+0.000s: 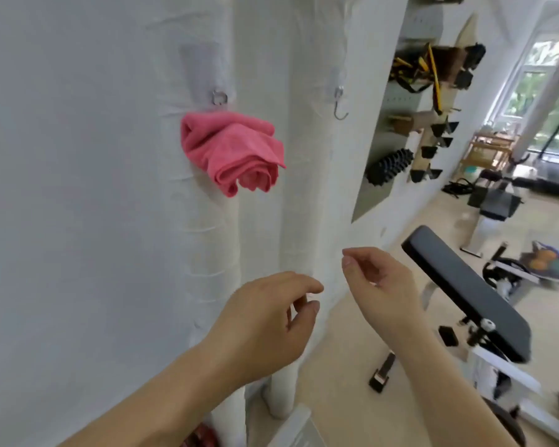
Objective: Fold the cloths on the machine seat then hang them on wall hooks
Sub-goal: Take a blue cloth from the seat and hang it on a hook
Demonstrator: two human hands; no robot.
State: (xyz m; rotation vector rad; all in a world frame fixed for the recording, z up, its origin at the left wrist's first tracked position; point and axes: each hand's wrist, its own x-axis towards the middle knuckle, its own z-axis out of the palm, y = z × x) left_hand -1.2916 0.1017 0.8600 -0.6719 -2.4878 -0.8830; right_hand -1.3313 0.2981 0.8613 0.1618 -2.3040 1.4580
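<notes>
A pink cloth (231, 151), bunched in loose folds, is hung from a wall hook (219, 97). A second hook (339, 103) beside it is bare. Below, the left hand (265, 321) and right hand (376, 280) are held apart, fingers loosely curled and grasping nothing. The padded machine seat (465, 291) is seen at right.

We see a bright, evenly lit room, with daylight pouring in from the window (542, 88) well off to the right of our hands and blowing out to glare there. Shadows on the white wall (78, 156) are faint and soft. The whole picture is slightly soft, and straight lines bow near the edges.
</notes>
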